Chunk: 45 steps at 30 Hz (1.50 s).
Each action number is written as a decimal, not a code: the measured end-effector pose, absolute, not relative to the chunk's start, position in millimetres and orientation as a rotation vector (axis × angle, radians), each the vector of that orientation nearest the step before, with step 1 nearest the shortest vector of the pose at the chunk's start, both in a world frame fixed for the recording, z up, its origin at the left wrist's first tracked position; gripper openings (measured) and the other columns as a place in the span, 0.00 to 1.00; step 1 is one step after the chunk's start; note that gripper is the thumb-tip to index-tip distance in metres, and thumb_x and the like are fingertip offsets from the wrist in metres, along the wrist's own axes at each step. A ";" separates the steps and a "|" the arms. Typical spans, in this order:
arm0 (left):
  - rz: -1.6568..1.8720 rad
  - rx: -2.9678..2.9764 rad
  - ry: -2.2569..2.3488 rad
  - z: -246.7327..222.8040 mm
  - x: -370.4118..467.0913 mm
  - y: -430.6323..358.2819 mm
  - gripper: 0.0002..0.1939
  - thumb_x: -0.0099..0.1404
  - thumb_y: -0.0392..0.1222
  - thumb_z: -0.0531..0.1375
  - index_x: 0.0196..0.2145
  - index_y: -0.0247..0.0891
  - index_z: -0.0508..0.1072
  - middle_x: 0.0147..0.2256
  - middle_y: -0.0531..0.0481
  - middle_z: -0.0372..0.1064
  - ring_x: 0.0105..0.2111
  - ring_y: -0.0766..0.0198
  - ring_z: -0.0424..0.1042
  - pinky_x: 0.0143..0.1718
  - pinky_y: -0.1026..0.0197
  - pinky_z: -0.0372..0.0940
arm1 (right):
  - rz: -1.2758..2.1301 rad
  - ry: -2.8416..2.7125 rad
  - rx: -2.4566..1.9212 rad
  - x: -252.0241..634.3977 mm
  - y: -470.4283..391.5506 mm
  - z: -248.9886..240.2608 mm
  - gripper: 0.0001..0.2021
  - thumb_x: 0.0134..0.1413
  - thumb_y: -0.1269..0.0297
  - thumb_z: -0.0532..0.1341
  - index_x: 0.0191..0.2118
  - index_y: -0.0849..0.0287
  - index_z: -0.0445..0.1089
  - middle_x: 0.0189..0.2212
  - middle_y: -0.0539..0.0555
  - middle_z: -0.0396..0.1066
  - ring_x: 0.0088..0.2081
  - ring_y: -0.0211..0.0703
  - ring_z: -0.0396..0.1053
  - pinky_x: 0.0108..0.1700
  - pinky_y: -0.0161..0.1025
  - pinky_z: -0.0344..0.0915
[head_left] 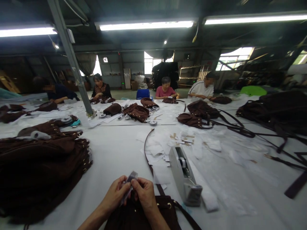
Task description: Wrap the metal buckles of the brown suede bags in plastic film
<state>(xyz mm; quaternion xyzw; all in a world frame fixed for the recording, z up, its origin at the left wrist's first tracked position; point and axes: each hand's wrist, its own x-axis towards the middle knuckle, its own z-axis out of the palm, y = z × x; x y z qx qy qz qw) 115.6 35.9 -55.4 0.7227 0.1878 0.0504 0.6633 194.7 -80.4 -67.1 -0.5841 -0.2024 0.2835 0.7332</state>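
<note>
Both my hands meet over a dark brown bag (165, 207) with gold-coloured eyelets, low in the view. My left hand (117, 191) pinches a small strip of clear plastic film (132, 175). On the other side of the strip, my right hand (145, 192) grips it between thumb and fingers. The film looks folded around something dark, which my fingers partly cover. A long brown strap (146, 150) runs away from the bag over the table. To the right of my right hand stands a grey tape dispenser (184, 175) with a roll in it.
A large pile of brown bags (40, 169) lies at the left, another (275, 108) at the far right. Paper scraps (183, 139) and white sheets litter the white table (115, 150). A grey post (72, 60) rises at the left. Several people sit along the far side.
</note>
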 end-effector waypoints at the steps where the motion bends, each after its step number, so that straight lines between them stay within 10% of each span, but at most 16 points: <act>1: 0.122 1.631 0.422 -57.0 115.5 36.1 0.18 0.61 0.56 0.56 0.35 0.37 0.64 0.19 0.56 0.66 0.13 0.70 0.62 0.14 0.69 0.53 | 0.623 -0.442 -1.291 194.2 -80.3 -67.6 0.20 0.46 0.47 0.64 0.22 0.62 0.70 0.11 0.45 0.62 0.12 0.29 0.54 0.14 0.29 0.48; 18: 0.219 1.441 0.494 -96.3 107.9 67.8 0.21 0.54 0.59 0.60 0.24 0.37 0.65 0.16 0.57 0.64 0.13 0.71 0.57 0.16 0.67 0.50 | 0.385 -0.420 -1.568 198.7 -78.4 -72.8 0.27 0.53 0.42 0.53 0.39 0.65 0.71 0.24 0.54 0.72 0.16 0.34 0.62 0.18 0.33 0.61; 23: 0.255 1.390 0.461 -97.6 105.6 70.5 0.20 0.56 0.59 0.59 0.27 0.37 0.64 0.18 0.57 0.65 0.13 0.72 0.57 0.15 0.68 0.49 | 0.213 -0.518 -1.855 259.3 -96.4 -46.8 0.20 0.54 0.54 0.54 0.46 0.60 0.70 0.36 0.58 0.75 0.35 0.46 0.72 0.39 0.42 0.69; 27: 0.246 1.359 0.430 -100.5 106.1 71.7 0.21 0.57 0.59 0.59 0.30 0.36 0.63 0.18 0.57 0.65 0.12 0.72 0.57 0.15 0.68 0.48 | 0.179 -0.682 -2.101 315.5 -101.6 -41.4 0.18 0.43 0.68 0.61 0.44 0.60 0.73 0.49 0.59 0.70 0.55 0.52 0.63 0.59 0.47 0.54; 34: 0.272 1.304 0.422 -103.8 105.7 71.8 0.20 0.58 0.58 0.58 0.32 0.36 0.63 0.18 0.57 0.65 0.12 0.72 0.57 0.15 0.69 0.48 | 0.212 -0.796 -2.297 330.2 -84.6 -72.9 0.07 0.51 0.64 0.63 0.35 0.62 0.72 0.43 0.57 0.73 0.50 0.48 0.67 0.57 0.53 0.55; 39: 0.264 1.299 0.385 -99.1 105.6 72.5 0.19 0.58 0.58 0.57 0.31 0.37 0.63 0.17 0.57 0.64 0.12 0.72 0.57 0.14 0.69 0.47 | 0.119 -0.692 -2.191 336.0 -86.8 -66.0 0.11 0.55 0.57 0.59 0.31 0.60 0.72 0.29 0.52 0.74 0.37 0.45 0.70 0.50 0.49 0.60; 45: 0.256 1.305 0.363 -96.7 105.3 73.2 0.20 0.59 0.59 0.56 0.31 0.37 0.63 0.17 0.57 0.64 0.12 0.73 0.56 0.15 0.69 0.48 | 0.073 -0.431 -1.830 367.0 -93.0 -36.1 0.20 0.47 0.47 0.59 0.36 0.59 0.71 0.36 0.57 0.76 0.43 0.51 0.71 0.46 0.47 0.66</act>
